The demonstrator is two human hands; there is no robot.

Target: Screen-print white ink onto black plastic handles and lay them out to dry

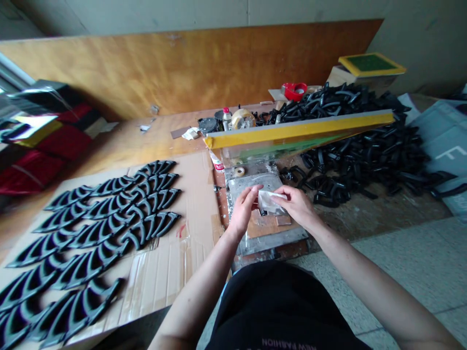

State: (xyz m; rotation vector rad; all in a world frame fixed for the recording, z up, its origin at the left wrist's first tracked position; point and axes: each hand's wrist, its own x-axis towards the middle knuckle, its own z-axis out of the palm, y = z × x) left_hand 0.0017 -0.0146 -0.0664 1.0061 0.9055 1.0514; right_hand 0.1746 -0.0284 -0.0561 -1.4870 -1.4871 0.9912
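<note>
My right hand [296,205] pinches a crumpled white cloth or tissue [269,200] between thumb and fingers. Close against the cloth's left edge is my left hand [245,208], its fingers curled inward; what they grip is hidden, though a small dark bit shows just below the cloth. Both hands are over a metal plate fixture [239,187] with a wooden base. Above the fixture a yellow-edged screen frame [302,132] is tilted up. A tape roll [239,171] lies on the fixture's far end.
Rows of curved black plastic parts [105,209] lie on cardboard [197,194] at left. A large heap of similar parts [350,160] is at right, beside a grey crate [443,146]. Behind stand a red-capped bottle [226,118] and a red tape dispenser [294,91].
</note>
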